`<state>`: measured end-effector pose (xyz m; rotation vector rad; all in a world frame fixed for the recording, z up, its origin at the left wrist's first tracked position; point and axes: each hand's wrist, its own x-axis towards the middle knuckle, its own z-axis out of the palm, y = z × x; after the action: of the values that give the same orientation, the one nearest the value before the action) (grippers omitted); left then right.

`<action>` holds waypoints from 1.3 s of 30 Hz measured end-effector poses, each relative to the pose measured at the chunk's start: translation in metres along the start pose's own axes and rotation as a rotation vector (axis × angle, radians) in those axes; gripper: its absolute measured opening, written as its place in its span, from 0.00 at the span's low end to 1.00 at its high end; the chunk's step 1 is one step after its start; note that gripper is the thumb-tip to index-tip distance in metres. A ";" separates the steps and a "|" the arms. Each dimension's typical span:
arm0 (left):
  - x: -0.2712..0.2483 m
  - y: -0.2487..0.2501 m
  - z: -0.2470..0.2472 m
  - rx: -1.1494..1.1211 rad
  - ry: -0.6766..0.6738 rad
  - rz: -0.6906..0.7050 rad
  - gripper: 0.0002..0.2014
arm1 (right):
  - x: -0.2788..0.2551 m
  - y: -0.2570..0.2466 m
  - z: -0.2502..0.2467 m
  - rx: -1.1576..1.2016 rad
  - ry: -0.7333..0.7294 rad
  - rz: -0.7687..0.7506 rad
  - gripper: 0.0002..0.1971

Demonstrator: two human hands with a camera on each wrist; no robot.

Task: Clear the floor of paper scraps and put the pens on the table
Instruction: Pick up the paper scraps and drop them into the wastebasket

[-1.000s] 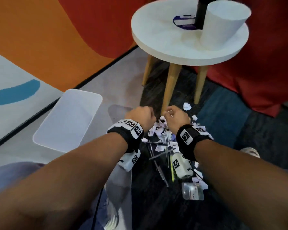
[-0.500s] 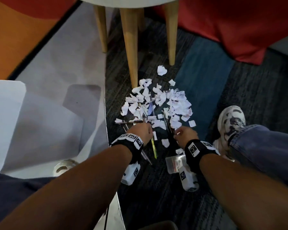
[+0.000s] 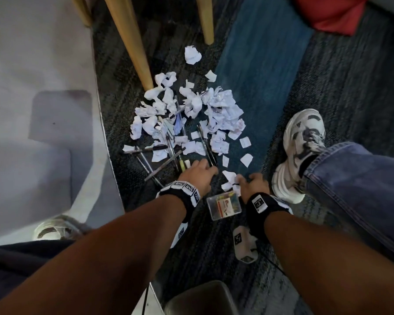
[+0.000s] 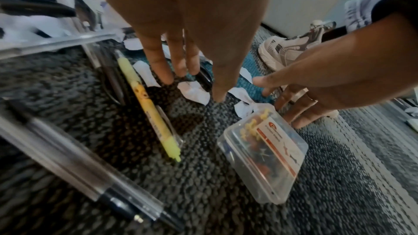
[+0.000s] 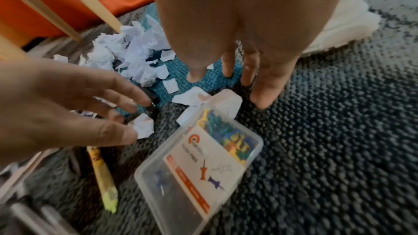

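Note:
A heap of crumpled white paper scraps (image 3: 191, 114) lies on the dark carpet by the table legs, mixed with several pens (image 3: 164, 155). My left hand (image 3: 205, 169) hovers at the heap's near edge, fingers straight and holding nothing (image 4: 192, 81). Just left of its fingers lies a yellow pen (image 4: 149, 103), and a clear pen (image 4: 79, 167) lies nearer. My right hand (image 3: 246, 180) is beside it, fingers spread over a few loose scraps (image 5: 194, 97) and gripping nothing (image 5: 235, 81).
A clear box of push pins (image 3: 224, 204) lies between my wrists. Wooden table legs (image 3: 132, 42) stand beyond the heap. My white shoe (image 3: 300, 151) is at the right and a red cushion (image 3: 328, 12) at the far right. A pale sheet (image 3: 43, 87) covers the floor at the left.
The view has dropped from the table top to the floor. Both hands have drawn back from the middle of the heap to its near edge, and their fingers have straightened.

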<state>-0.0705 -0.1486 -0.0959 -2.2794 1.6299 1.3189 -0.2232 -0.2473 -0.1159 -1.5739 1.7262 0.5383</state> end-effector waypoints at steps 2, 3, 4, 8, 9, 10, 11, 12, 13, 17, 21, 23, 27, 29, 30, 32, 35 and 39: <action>0.004 0.002 0.002 0.043 -0.043 -0.007 0.24 | -0.004 0.001 0.005 0.010 -0.048 -0.027 0.29; 0.006 0.002 0.002 0.067 -0.057 -0.008 0.24 | -0.005 0.001 0.008 0.012 -0.063 -0.046 0.30; 0.008 0.001 0.003 0.096 -0.066 -0.007 0.24 | -0.006 0.000 0.010 0.011 -0.075 -0.069 0.30; 0.013 0.001 0.003 0.160 -0.080 -0.004 0.24 | -0.007 -0.013 0.017 -0.109 -0.104 -0.201 0.31; 0.013 0.001 0.002 0.157 -0.090 -0.011 0.22 | -0.008 -0.017 0.019 -0.154 -0.110 -0.237 0.30; 0.013 0.001 0.001 0.153 -0.100 -0.020 0.20 | -0.009 -0.021 0.021 -0.186 -0.111 -0.277 0.30; 0.013 0.001 0.000 0.146 -0.109 -0.030 0.18 | -0.008 -0.024 0.023 -0.213 -0.110 -0.314 0.29; 0.013 0.000 0.000 0.138 -0.116 -0.037 0.17 | -0.008 -0.026 0.025 -0.239 -0.107 -0.341 0.27; 0.013 -0.001 0.001 0.131 -0.116 -0.039 0.16 | -0.006 -0.028 0.026 -0.260 -0.103 -0.355 0.23; 0.013 -0.003 0.001 0.086 -0.111 -0.041 0.16 | -0.002 -0.028 0.021 -0.295 -0.065 -0.379 0.09; 0.011 -0.003 -0.004 0.013 -0.129 -0.054 0.15 | 0.000 -0.029 0.014 -0.250 -0.037 -0.323 0.09; 0.009 -0.004 -0.005 -0.024 -0.127 -0.075 0.16 | 0.000 -0.030 0.014 -0.150 -0.001 -0.272 0.11; 0.002 -0.006 -0.011 -0.092 -0.107 -0.110 0.16 | -0.004 -0.034 0.013 -0.079 0.023 -0.251 0.13; -0.004 -0.007 -0.017 -0.121 -0.094 -0.130 0.16 | -0.010 -0.039 0.009 -0.060 0.023 -0.258 0.13; -0.008 -0.008 -0.021 -0.135 -0.078 -0.142 0.17 | -0.014 -0.043 0.005 -0.049 0.022 -0.266 0.13; -0.019 -0.010 -0.032 -0.185 -0.011 -0.155 0.19 | -0.024 -0.053 0.000 -0.040 0.002 -0.291 0.13; -0.040 -0.009 -0.051 -0.213 0.098 -0.133 0.26 | -0.046 -0.075 -0.010 -0.020 -0.016 -0.365 0.12; -0.068 -0.009 -0.088 -0.188 0.211 -0.128 0.25 | -0.082 -0.105 -0.024 0.064 -0.050 -0.521 0.09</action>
<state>-0.0162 -0.1354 0.0010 -2.6644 1.4376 1.2912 -0.1279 -0.2268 -0.0221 -1.8528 1.2110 0.2538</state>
